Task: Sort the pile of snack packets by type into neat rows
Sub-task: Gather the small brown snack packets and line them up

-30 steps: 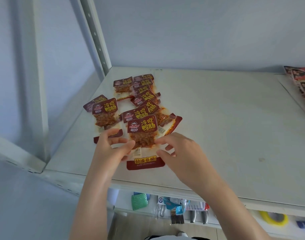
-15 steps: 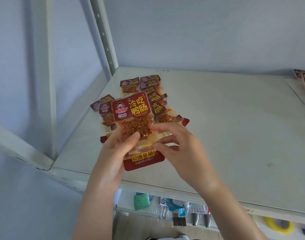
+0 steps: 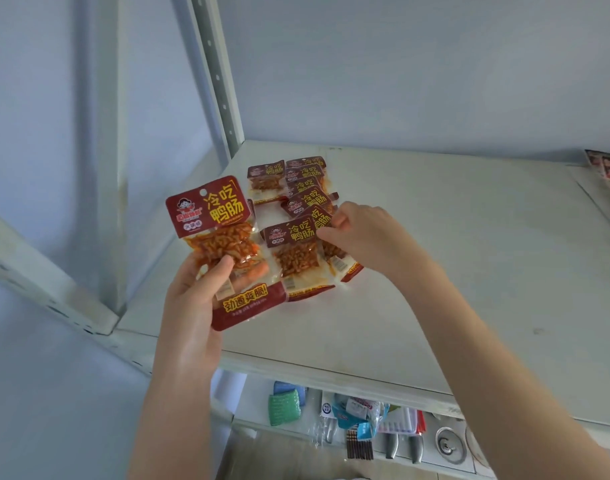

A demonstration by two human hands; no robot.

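Shelving of white painted metal (image 3: 452,265) carries our work. Towards its back left corner lies the overlapping pile of dark red, clear-windowed snack packets (image 3: 305,199), not yet in rows. We hold one such plastic packet (image 3: 210,216) upright, clear of the pile, our left hand (image 3: 192,306) wrapped round its lower half with the thumb across the window. Our right hand (image 3: 362,237) pinches the top corner of the front packet (image 3: 296,258) in the pile. We judge gathering is in hand; next, that packet must come free without dragging its neighbours.

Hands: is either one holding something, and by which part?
Left hand grips a raised packet by its lower half. Right hand pinches the top right corner of the nearest lying packet.
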